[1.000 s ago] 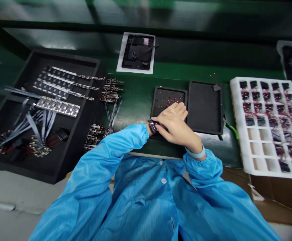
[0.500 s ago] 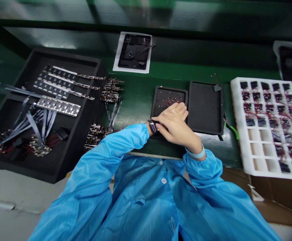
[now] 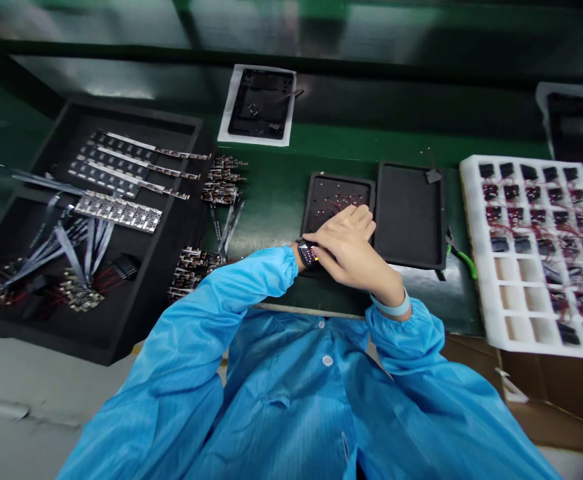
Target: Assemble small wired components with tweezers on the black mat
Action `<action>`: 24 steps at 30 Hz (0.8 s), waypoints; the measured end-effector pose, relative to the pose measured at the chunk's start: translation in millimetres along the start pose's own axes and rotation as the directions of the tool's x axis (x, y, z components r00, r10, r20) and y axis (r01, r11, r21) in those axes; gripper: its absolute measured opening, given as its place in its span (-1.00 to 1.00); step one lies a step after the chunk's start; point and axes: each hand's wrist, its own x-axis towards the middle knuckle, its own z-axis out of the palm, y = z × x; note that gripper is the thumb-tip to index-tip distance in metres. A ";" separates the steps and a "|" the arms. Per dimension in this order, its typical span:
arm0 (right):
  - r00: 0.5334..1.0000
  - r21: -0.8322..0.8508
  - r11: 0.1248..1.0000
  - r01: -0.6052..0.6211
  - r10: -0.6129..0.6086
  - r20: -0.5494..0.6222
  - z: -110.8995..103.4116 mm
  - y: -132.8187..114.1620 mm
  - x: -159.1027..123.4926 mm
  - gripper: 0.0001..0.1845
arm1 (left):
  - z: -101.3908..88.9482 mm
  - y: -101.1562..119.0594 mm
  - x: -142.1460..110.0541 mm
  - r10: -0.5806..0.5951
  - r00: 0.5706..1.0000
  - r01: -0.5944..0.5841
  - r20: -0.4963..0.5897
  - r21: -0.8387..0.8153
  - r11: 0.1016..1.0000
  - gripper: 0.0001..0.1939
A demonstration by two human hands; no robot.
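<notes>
My left hand [image 3: 364, 217] is held over the small black tray [image 3: 313, 193], fingers curled down and fingertips out of sight; whether anything is inside them is hidden. A black smartwatch [image 3: 305, 253] with a lit face is strapped round the left wrist. Across the back of that hand lies my right hand [image 3: 349, 253], its fingertips and thumb closed at the edge of the watch. A pale blue band [image 3: 394, 307] circles the right wrist. Small parts with red wires [image 3: 339, 201] lie in the small tray just beyond the hands.
Right of the hands are a larger black tray [image 3: 409, 217], green-handled pliers [image 3: 464, 259] and a white compartment tray [image 3: 491, 333] of black parts. At left stand circuit-board stacks [image 3: 221, 180] and a deep black box [image 3: 116, 333]. A device housing [image 3: 261, 103] lies behind.
Both hands keep the same pose at the watch. The view has shifted very slightly, so the device housing behind appears a little further left.
</notes>
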 end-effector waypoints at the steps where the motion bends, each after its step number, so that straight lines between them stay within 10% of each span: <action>1: 1.000 0.012 1.000 -0.001 0.001 -0.001 -0.2 0.3 -0.4 -0.57 | 0.3 -1.5 1.9 0.020 1.000 -0.020 0.022 -0.003 1.000 -0.48; 10: 0.999 0.056 0.998 0.023 -0.025 0.039 -4.7 1.9 -3.8 -0.53 | -3.0 -17.9 -8.2 0.154 0.987 -0.148 0.051 -0.101 0.984 -0.17; 24: 0.998 0.042 0.998 0.037 -0.039 0.050 -7.1 1.4 -5.4 -0.52 | -3.1 -23.5 -4.5 0.291 0.955 -0.296 -0.052 -0.212 0.931 -0.40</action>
